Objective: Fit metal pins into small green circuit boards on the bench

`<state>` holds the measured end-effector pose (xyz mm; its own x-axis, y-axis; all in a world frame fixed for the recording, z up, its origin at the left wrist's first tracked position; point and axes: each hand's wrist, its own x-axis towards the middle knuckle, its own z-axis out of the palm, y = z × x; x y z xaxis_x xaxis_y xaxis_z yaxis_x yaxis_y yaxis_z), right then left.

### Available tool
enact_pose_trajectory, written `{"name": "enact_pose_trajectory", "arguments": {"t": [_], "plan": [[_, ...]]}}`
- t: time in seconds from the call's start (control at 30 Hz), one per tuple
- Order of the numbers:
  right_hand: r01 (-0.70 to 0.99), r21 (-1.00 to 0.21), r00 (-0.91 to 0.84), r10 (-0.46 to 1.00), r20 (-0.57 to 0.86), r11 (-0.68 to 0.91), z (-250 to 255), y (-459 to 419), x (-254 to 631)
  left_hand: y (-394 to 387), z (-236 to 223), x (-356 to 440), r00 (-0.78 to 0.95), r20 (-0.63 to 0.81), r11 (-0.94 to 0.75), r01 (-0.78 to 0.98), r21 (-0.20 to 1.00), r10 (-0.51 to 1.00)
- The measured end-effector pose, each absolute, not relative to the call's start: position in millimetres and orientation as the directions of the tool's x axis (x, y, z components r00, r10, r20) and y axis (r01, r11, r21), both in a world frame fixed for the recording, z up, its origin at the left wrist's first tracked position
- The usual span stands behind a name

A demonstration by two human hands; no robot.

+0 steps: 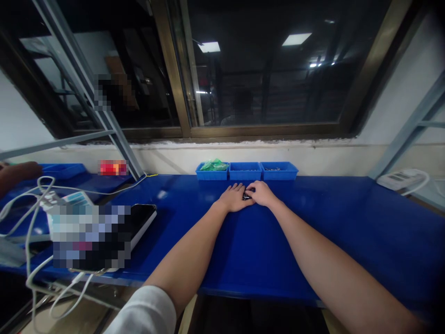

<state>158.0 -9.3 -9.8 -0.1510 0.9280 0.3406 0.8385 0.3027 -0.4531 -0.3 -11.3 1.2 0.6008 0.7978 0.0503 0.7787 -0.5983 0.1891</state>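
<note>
A small, dark, shiny, metallic-looking piece (246,196) is between your two hands. Beneath it, the broad, glossy blue worktop (250,246) runs back to a pale, plain wall (167,162). Off to your left is a flat, pale-edged device with a black face (144,213), partly obscured. Three open, rectangular blue plastic trays (245,174) stand side by side against the wall, just beyond your fingers; the leftmost holds a crumpled green plastic bag (213,164), the rightmost small metallic bits (274,169). Your left-hand grip (233,197) lies palm down, fingers stretched out, its thumb beside the piece. Your right-hand grip (262,192) is curled, its fingertips over the piece from the right; you cannot tell here whether they pinch it. The piece lies under those fingertips, next to your left thumb, partly covered.
</note>
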Motion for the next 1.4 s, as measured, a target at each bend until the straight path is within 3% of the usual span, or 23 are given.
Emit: {"name": "enact_pose_trajectory", "arguments": {"t": [0.3,0.5,0.77,1.27,1.4], "plan": [[0.636,-0.717,-0.056,0.944,0.325,0.285,-10,-10,162,-8,-4,-1,0.597,0.127,-0.609,0.759,0.228,0.792],[0.356,-0.849,0.017,0.906,0.424,0.391,-8,-8,161,-7,3,-2,0.584,0.443,-0.723,0.632,0.278,0.681],[0.253,-0.887,0.078,0.905,0.417,0.387,3,-18,153,-5,5,0,0.463,0.582,-0.702,0.65,0.29,0.669],[0.103,-0.937,-0.062,0.942,0.329,0.334,6,-22,158,-5,8,-3,0.486,0.545,-0.716,0.588,0.376,0.684],[0.102,-0.942,-0.014,0.948,0.319,0.318,7,-21,161,-7,7,-4,0.438,0.573,-0.708,0.563,0.427,0.693]]}}
